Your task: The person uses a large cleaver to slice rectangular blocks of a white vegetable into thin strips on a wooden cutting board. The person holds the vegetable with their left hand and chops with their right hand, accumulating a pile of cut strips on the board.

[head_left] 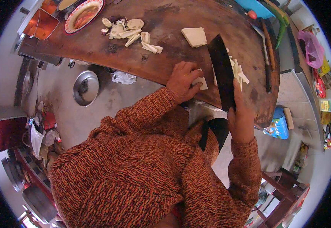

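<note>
Along the left edge of the frame, an orange bucket (42,24) stands at upper left, with a metal basin (93,87) on the floor below. My stained wooden table (165,22) curves across the top, bearing a red-rimmed dish (69,23), a heap of pale slices (117,30), and, at upper centre, a thick pale slab (194,37). A pink plastic bag (310,47) sits at upper right. Near the table's front edge, upper centre, my left hand (181,81) is bent, its fingers closed over a pale piece (201,84). Right of it, my right hand (242,119) grips a dark cleaver (221,68), blade slanting toward upper left, cut strips (242,74) just beside it.
</note>
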The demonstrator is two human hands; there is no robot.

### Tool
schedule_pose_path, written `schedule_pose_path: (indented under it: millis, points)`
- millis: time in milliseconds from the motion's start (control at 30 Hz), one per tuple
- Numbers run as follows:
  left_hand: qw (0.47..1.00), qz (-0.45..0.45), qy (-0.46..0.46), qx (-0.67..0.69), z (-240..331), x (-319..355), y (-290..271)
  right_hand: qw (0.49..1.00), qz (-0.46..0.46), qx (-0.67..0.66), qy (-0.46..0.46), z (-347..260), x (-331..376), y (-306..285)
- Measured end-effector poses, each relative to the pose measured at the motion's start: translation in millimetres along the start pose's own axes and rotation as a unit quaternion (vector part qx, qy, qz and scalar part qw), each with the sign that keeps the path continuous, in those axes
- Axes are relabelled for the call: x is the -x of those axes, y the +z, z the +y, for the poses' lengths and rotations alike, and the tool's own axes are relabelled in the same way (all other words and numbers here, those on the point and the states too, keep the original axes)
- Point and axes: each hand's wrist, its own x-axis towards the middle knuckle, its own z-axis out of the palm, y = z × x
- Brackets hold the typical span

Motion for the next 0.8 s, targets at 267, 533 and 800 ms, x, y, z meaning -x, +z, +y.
schedule_pose_path:
  millis: [267,533,800]
  points:
    - [0.999,-0.032,-0.016,-0.014,0.3,0.1,-4.2,0.996,0.002,-0.022,-0.092,-9.8,18.6,6.3]
    - [0.999,-0.012,-0.008,-0.035,1.5,2.0,1.0,0.997,-0.012,0.048,-0.052,-7.9,11.0,35.5]
    - [1.000,0.016,-0.004,-0.010,-3.7,5.3,-1.9,0.995,0.037,-0.016,-0.092,-2.6,-2.8,23.9]
